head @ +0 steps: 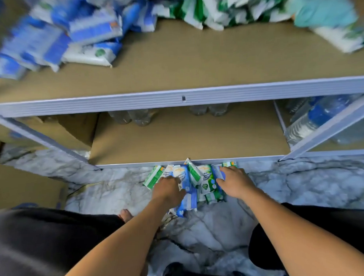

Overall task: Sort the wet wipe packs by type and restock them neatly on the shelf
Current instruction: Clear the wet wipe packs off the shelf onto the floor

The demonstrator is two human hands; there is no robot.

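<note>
Head view: a person bends to a mixed pile of wet wipe packs (201, 181) on the marble-patterned floor (302, 185), which lies under both sets of fingers and just short of the bottom shelf (187, 141). The left hand (168, 190) has fingers and thumb curled onto a blue-and-white pack (186, 197). The right hand (237, 183) lies bent-fingered over the packs beside it; whether it has closed round one cannot be told. Between the hands lies a green-and-white pack (208, 178).

Well beyond the fingertips, the upper shelf (195, 61) carries loose blue packs (56, 39) at left and green packs (213, 8) at right, both blurred. The bottom shelf holds only clear plastic bottles (135, 116) at its back, and more bottled water (320, 116) fills the bay to the right.

The two types overlap under the fingers, so a hurried scoop would likely lift both kinds at once. The slick wrappers could also slide from a loose hold.
</note>
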